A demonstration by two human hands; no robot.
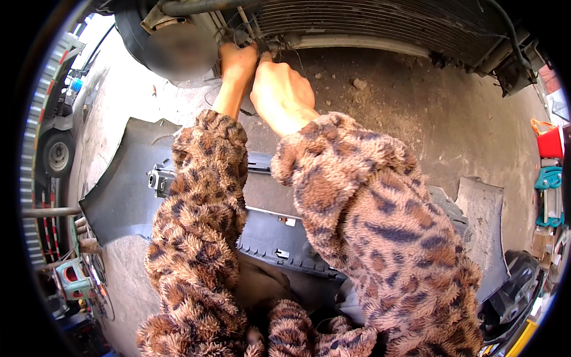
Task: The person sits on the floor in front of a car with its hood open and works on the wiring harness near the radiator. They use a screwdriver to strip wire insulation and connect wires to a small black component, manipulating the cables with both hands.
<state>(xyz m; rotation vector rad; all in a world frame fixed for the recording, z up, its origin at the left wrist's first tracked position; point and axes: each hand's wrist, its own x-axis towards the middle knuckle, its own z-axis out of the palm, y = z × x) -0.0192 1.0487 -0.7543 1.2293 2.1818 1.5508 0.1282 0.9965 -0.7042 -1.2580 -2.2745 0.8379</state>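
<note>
Both arms, in leopard-print fleece sleeves, reach up to the underside of a vehicle's front end. My left hand (237, 61) is closed beside the lower corner of a finned radiator (357, 19), its fingertips hidden among pipes and brackets. Right against it, my right hand (282, 90) makes a fist with the thumb pointing up. A dark, narrow piece (262, 45) shows at the thumb; I cannot make out what either hand grips. A pale crossbar (357, 41) runs rightward from there, and thin loose wires hang around the hands.
Below my arms a large grey bumper cover (128, 196) lies on the concrete floor. A blurred round patch (181, 52) is left of my hands. At left are a wheel (58, 154) and a green stool (74, 278); at right, a red bucket (550, 143) and black plastic (514, 285).
</note>
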